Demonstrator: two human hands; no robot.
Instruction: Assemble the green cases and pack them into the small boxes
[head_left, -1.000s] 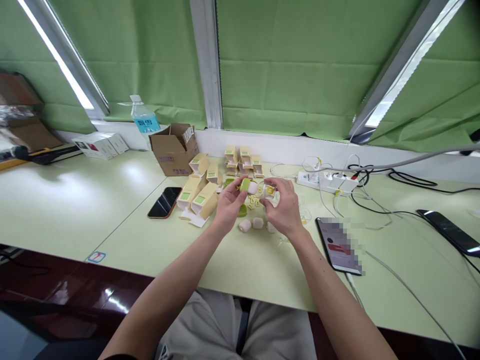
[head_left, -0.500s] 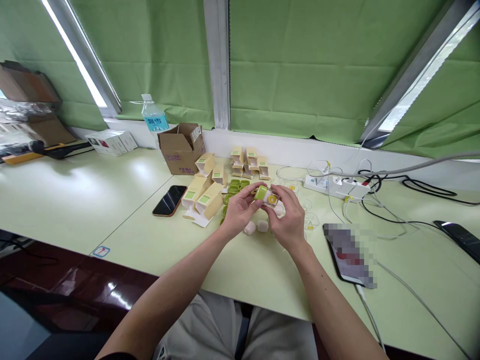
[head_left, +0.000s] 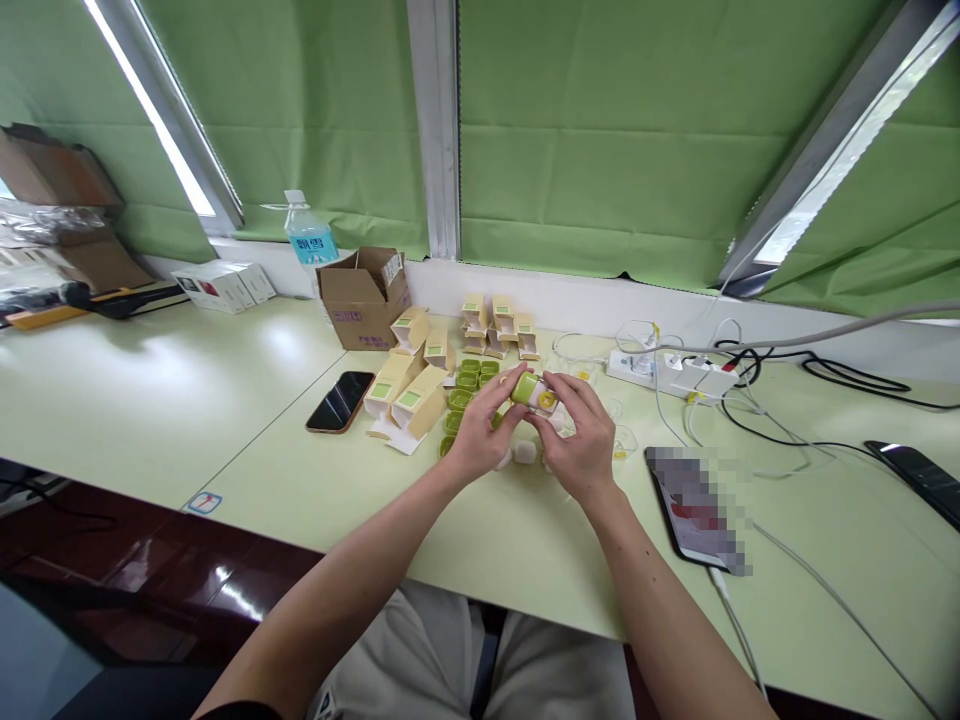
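Past the pale trousers (head_left: 405, 650), both hands meet above the table's (head_left: 270, 530) near part: the left hand (head_left: 480, 430) pinches a green cup (head_left: 524, 387) between thumb and fingers, and the right hand (head_left: 581, 440) pinches the clear cover (head_left: 546, 402) with its yellow mark. Cup and cover, no longer apart as a second ago, now sit end to end, tilted in the air, with something pale showing through the cover; the joining looks done or nearly so, though the fingers hide whether the seam is fully shut. Just below the hands lie white blocks (head_left: 525, 453); other cups (head_left: 460, 399) stand to the left, other covers (head_left: 622, 443) to the right, beyond which rests a phone (head_left: 694, 515). Farther off are cream boxes (head_left: 417, 398) beside a black phone (head_left: 340, 402), then a power strip (head_left: 667, 372), a carton (head_left: 360, 305) and a bottle (head_left: 311, 240) before the green curtain (head_left: 660, 140)
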